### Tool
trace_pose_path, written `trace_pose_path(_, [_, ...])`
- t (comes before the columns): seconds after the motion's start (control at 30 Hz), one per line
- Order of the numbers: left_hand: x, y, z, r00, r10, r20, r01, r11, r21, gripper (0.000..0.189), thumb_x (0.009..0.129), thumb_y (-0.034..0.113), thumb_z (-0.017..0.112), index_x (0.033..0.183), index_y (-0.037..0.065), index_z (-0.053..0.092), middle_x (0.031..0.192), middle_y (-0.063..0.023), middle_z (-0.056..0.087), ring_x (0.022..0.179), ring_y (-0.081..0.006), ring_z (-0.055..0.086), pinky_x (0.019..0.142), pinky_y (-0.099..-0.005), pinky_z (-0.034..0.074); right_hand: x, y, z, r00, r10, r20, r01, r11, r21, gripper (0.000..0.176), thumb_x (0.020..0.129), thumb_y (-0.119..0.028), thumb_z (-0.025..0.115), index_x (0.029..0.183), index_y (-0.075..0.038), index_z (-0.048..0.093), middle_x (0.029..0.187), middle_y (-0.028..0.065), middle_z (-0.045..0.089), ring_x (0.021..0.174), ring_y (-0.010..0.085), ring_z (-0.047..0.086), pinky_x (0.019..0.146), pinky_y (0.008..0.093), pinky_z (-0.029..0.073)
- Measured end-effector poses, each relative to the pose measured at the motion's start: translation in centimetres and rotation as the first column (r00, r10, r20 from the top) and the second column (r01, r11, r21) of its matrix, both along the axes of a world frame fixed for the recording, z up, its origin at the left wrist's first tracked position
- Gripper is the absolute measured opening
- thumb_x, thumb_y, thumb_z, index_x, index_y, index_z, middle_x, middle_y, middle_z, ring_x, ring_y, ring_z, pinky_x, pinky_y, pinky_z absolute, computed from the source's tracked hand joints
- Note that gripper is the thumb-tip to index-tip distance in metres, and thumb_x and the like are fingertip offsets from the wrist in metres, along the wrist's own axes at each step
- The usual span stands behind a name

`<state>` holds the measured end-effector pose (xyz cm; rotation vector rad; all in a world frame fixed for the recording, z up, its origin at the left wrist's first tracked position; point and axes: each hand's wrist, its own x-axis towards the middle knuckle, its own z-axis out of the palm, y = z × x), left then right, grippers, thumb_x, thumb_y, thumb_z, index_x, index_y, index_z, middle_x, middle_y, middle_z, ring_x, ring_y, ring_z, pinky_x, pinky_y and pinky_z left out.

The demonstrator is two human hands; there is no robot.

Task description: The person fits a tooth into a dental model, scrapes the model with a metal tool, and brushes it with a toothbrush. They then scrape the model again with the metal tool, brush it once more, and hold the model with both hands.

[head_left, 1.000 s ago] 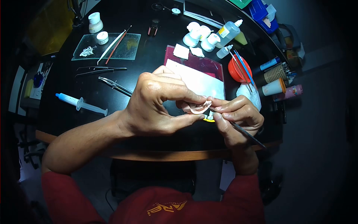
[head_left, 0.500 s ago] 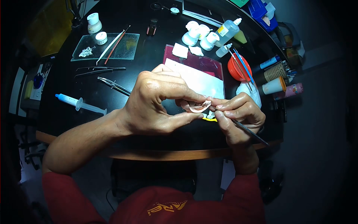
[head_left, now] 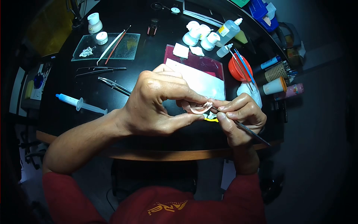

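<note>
My left hand pinches a small, pale pink and white dental cast between fingers and thumb, and part of the cast is hidden behind the fingers. In my right hand is a thin dark metal dental instrument, held like a pen. Its working end points at the right edge of the cast; I cannot make out the tip or whether it touches. Behind both hands a white sheet lies on a dark red tray, and something yellow-edged shows just below the cast.
On the black desk, a glass slab carries a white jar and two slim tools. Tweezers and a syringe lie left. Several white bottles stand at the back, near a red bowl with brushes across it.
The cast has turned very slightly in my left hand. My right hand and the instrument have shifted a little to the right; everything else looks the same.
</note>
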<state>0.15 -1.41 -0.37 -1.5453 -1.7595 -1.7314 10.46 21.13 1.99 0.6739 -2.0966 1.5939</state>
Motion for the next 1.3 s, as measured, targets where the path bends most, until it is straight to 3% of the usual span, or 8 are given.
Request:
trace_pose_path(0.43, [-0.03,0.03,-0.44,0.998,0.054,-0.045,-0.053,0.998,0.013,0.029,0.069,0.011,0.093,0.095,0.003,0.081,0.074,-0.0031,0.075,0.061,-0.0079,0.065,0.069,-0.0264,0.039,-0.11,-0.92,0.07,0.999,-0.038,-0.025,0.040,0.995,0.093,0.021,0.076,0.017,0.074,0.083,-0.002,0.066,0.086,0.0158,0.070,0.091,0.0265,0.077,0.093,0.0462,0.064])
trace_pose_path(0.63, [0.07,0.19,-0.59,0.999,-0.006,0.044,0.004,1.000,0.029,0.032,0.069,0.011,0.093,0.097,0.003,0.081,0.077,-0.0045,0.076,0.064,-0.0085,0.066,0.071,-0.0271,0.040,-0.05,-0.72,-0.06,0.999,-0.045,-0.021,0.046,0.997,0.059,0.021,0.077,0.018,0.071,0.084,-0.001,0.066,0.088,0.0155,0.069,0.093,0.0293,0.077,0.092,0.0443,0.064])
trace_pose_path(1.3, [-0.43,0.25,-0.27,0.995,-0.081,0.059,0.081,0.997,0.009,0.030,0.073,0.009,0.090,0.101,0.004,0.081,0.084,-0.0062,0.079,0.075,-0.0132,0.072,0.075,-0.0290,0.042,0.24,-0.23,0.37,0.998,-0.058,0.024,0.057,0.997,0.058,0.020,0.080,0.017,0.070,0.083,-0.001,0.062,0.090,0.0147,0.067,0.095,0.0290,0.077,0.090,0.0413,0.065])
